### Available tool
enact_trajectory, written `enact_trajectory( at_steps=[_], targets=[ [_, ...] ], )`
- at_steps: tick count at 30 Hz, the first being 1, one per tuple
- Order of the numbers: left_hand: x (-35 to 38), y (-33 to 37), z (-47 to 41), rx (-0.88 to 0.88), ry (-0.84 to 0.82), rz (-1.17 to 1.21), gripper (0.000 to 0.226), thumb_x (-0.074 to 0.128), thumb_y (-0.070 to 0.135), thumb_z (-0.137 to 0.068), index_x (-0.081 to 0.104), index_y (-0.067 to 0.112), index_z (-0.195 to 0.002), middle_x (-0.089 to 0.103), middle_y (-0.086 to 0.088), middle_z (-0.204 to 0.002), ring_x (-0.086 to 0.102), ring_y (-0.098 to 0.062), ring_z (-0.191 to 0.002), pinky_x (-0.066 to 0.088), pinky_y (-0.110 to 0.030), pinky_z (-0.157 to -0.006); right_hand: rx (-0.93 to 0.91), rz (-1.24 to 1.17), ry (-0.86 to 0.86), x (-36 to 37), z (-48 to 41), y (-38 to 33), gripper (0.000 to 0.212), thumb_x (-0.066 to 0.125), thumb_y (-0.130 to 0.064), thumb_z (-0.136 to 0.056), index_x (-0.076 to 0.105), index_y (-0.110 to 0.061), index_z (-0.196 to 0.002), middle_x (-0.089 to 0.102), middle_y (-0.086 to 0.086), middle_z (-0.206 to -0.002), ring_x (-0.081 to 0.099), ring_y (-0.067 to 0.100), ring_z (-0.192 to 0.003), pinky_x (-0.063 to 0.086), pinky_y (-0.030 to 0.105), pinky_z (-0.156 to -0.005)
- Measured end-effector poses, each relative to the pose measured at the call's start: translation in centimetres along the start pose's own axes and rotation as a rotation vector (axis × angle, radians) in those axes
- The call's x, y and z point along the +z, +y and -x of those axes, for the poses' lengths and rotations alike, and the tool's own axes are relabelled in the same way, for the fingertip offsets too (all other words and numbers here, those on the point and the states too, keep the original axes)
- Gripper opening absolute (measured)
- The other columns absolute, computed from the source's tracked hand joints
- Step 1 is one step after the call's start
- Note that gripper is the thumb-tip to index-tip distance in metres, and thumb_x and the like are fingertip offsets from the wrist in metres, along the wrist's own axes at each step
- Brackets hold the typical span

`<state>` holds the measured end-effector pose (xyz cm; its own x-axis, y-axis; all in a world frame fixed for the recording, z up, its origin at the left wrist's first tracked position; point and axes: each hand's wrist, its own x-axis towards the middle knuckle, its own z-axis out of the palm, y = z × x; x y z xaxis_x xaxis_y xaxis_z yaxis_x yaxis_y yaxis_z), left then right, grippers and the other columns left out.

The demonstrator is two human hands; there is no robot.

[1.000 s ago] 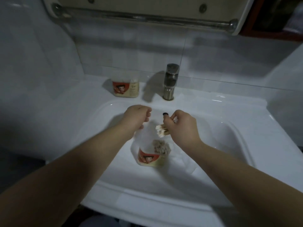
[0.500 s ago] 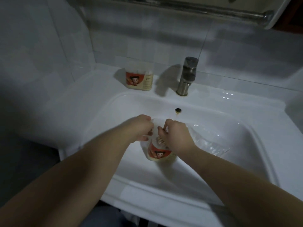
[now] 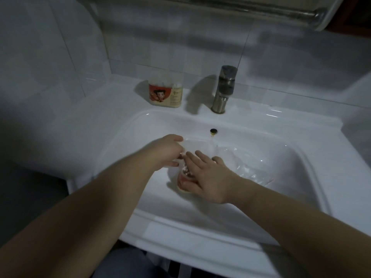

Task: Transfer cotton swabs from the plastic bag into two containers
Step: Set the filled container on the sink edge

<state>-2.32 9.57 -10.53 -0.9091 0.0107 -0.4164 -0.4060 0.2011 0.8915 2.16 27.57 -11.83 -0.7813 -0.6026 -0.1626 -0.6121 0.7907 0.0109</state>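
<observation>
A clear swab container (image 3: 183, 187) with a red cartoon label stands in the sink basin (image 3: 261, 207). Cotton swabs (image 3: 186, 171) show in its open top. My left hand (image 3: 166, 152) grips the container's clear upper rim from the left. Beside it, my right hand (image 3: 207, 178) lies over the top with fingers straight and spread, touching the swabs and hiding most of the container. The crumpled clear plastic bag (image 3: 248, 166) lies in the basin just right of my right hand. A second, matching container (image 3: 165, 93) with swabs in it stands on the counter at the back left.
A metal faucet (image 3: 223, 89) rises behind the basin, right of the second container. The overflow hole (image 3: 213, 131) sits in the basin's back wall. A tiled wall closes the back and left; a metal rail (image 3: 261, 8) runs overhead.
My right hand carried a bundle of swabs down into the basin container, let it go and spread its fingers flat over the top. My left hand stayed at the rim. The view moved closer.
</observation>
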Motion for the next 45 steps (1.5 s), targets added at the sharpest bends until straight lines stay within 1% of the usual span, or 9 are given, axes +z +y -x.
enact_trajectory(
  at_steps=[3,8,12,19,26,29,31,37,45],
  targets=[
    [0.1,0.0,0.2,0.018,0.014,-0.023,0.045,0.059,0.008,-0.100,0.052,0.024,-0.142,0.065,-0.010,-0.123,0.068,-0.020,-0.106,0.058,-0.031,-0.070,0.005,-0.192,-0.045,0.2,0.7,0.9,0.086,0.020,-0.071,-0.098,-0.005,-0.022,-0.162,-0.011,-0.002,-0.170,-0.012,0.016,-0.156,0.001,0.048,-0.124],
    [-0.3,0.1,0.4,0.084,0.022,-0.103,0.046,0.061,-0.003,-0.093,0.060,0.019,-0.133,0.068,-0.006,-0.123,0.069,-0.025,-0.106,0.062,-0.037,-0.074,0.204,-0.506,0.268,-0.5,1.6,3.8,0.068,0.033,-0.054,-0.105,0.020,-0.019,-0.161,0.018,0.004,-0.168,0.016,0.017,-0.154,0.009,0.024,-0.120],
    [-0.9,0.4,0.8,0.138,0.017,-0.221,0.032,0.065,0.001,-0.089,0.069,0.029,-0.103,0.069,0.003,-0.111,0.071,-0.034,-0.106,0.056,-0.056,-0.098,0.371,-0.731,0.339,-0.3,2.2,5.8,0.058,0.035,-0.053,-0.105,0.033,-0.026,-0.157,0.037,0.001,-0.160,0.043,0.018,-0.141,0.025,0.026,-0.114],
    [-1.4,0.4,1.9,0.127,-0.014,-0.282,0.033,0.053,-0.006,-0.093,0.073,0.021,-0.095,0.068,0.002,-0.110,0.070,-0.012,-0.091,0.062,-0.032,-0.068,0.315,-0.929,0.280,-0.7,3.3,6.5,0.020,0.049,-0.059,-0.096,0.063,-0.045,-0.100,0.067,-0.026,-0.102,0.067,0.004,-0.100,0.053,0.030,-0.086],
    [-1.4,0.0,2.7,0.084,-0.176,-0.353,0.014,0.074,0.032,-0.091,0.075,0.024,-0.103,0.070,0.001,-0.113,0.069,-0.014,-0.104,0.065,-0.039,-0.080,0.123,-0.660,0.139,-0.1,3.3,6.5,0.015,0.076,-0.039,-0.086,0.063,-0.033,-0.084,0.066,-0.009,-0.108,0.066,0.006,-0.098,0.053,0.027,-0.088],
    [-1.5,-0.5,2.7,0.066,-0.264,-0.399,0.024,0.087,0.032,-0.078,0.077,0.028,-0.099,0.066,0.001,-0.119,0.074,-0.018,-0.100,0.064,-0.036,-0.085,0.060,-0.628,0.130,0.0,3.1,6.3,0.019,0.080,-0.031,-0.082,0.061,-0.032,-0.080,0.065,-0.003,-0.120,0.064,0.010,-0.107,0.047,0.014,-0.090],
    [-1.4,-0.8,2.6,0.076,-0.298,-0.410,0.029,0.091,0.025,-0.075,0.076,0.028,-0.099,0.062,-0.001,-0.122,0.075,-0.020,-0.097,0.063,-0.034,-0.084,0.034,-0.626,0.134,0.2,2.9,6.2,0.020,0.079,-0.026,-0.081,0.060,-0.031,-0.078,0.066,0.000,-0.122,0.063,0.014,-0.114,0.051,0.025,-0.095],
    [-1.2,-1.1,2.1,0.162,-0.275,-0.573,0.032,0.094,0.031,-0.070,0.070,0.034,-0.091,0.057,0.000,-0.123,0.069,-0.014,-0.088,0.055,-0.020,-0.066,0.009,-0.601,0.161,0.4,2.8,6.0,0.028,0.079,-0.018,-0.083,0.056,-0.032,-0.078,0.067,-0.005,-0.103,0.063,0.016,-0.097,0.053,0.037,-0.089],
    [-0.9,-1.3,2.2,0.242,-0.295,-0.779,0.052,0.092,0.048,-0.063,0.056,0.042,-0.099,0.063,0.004,-0.111,0.065,-0.016,-0.091,0.053,-0.035,-0.077,0.089,-0.560,0.157,0.5,2.1,4.9,0.028,0.079,-0.014,-0.076,0.053,-0.023,-0.078,0.054,-0.005,-0.092,0.054,0.017,-0.087,0.043,0.026,-0.074]
  ],
)
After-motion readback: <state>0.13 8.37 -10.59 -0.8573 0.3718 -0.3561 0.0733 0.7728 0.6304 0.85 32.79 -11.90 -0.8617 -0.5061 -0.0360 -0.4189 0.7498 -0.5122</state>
